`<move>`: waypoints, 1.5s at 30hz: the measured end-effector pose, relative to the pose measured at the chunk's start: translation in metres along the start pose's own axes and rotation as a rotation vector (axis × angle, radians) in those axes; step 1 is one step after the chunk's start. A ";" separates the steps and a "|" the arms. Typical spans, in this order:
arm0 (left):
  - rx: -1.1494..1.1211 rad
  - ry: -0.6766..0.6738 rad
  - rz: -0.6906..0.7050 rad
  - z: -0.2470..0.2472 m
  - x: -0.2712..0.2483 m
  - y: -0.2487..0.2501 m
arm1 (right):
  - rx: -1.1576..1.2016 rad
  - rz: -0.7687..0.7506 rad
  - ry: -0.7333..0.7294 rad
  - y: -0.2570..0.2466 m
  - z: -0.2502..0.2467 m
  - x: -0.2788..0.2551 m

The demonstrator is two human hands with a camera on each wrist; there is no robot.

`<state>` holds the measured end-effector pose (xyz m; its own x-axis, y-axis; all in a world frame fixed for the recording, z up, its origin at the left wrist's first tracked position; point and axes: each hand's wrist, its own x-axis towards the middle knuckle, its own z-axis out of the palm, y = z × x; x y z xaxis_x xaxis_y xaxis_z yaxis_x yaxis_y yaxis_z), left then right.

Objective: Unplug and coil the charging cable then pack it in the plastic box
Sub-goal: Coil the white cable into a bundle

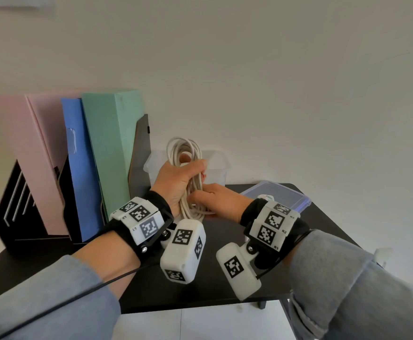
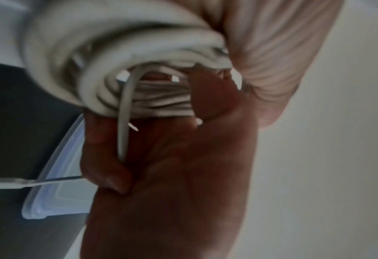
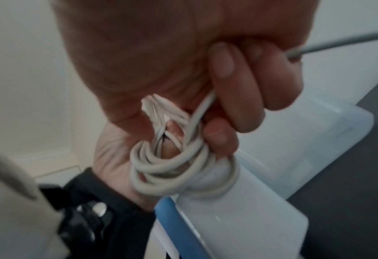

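The white charging cable point(image 1: 185, 153) is wound into a long coil that stands upright over the black table point(image 1: 225, 278). My left hand point(image 1: 176, 182) grips the coil round its middle, a fingertip showing through the top loop. My right hand point(image 1: 216, 200) pinches a loose strand at the coil's lower part. In the left wrist view the coil point(image 2: 143, 91) fills the top, and the strand's end with its connector point(image 2: 6, 185) sticks out past my right hand point(image 2: 172, 166). In the right wrist view my fingers point(image 3: 239, 98) curl round the strand beside the coil point(image 3: 172, 168). The clear plastic box point(image 1: 216, 165) stands open just behind the coil.
The box's lid point(image 1: 283, 195), clear with a blue rim, lies on the table to the right. Pink, blue and green folders point(image 1: 107, 148) stand in a black holder on the left. A white wall is close behind. The table's front edge is near my wrists.
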<state>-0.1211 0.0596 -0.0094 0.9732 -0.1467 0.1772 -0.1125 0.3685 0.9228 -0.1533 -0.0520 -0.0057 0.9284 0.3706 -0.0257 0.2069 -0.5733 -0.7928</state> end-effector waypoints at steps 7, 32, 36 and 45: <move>0.006 0.042 0.118 0.003 0.005 -0.001 | 0.008 -0.021 -0.146 -0.002 -0.010 0.000; 0.276 -0.035 -0.213 0.016 -0.009 -0.002 | -0.142 -0.261 0.236 0.004 -0.006 0.012; 0.158 -0.060 -0.189 0.009 -0.005 -0.003 | -0.090 -0.225 0.203 0.007 -0.012 0.012; 0.004 0.022 -0.234 -0.017 0.015 0.007 | -0.108 -0.090 0.315 0.010 -0.053 -0.011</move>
<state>-0.1040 0.0754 -0.0057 0.9769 -0.2078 -0.0494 0.1161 0.3228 0.9393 -0.1451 -0.1006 0.0189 0.9511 0.1893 0.2443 0.3085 -0.6288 -0.7138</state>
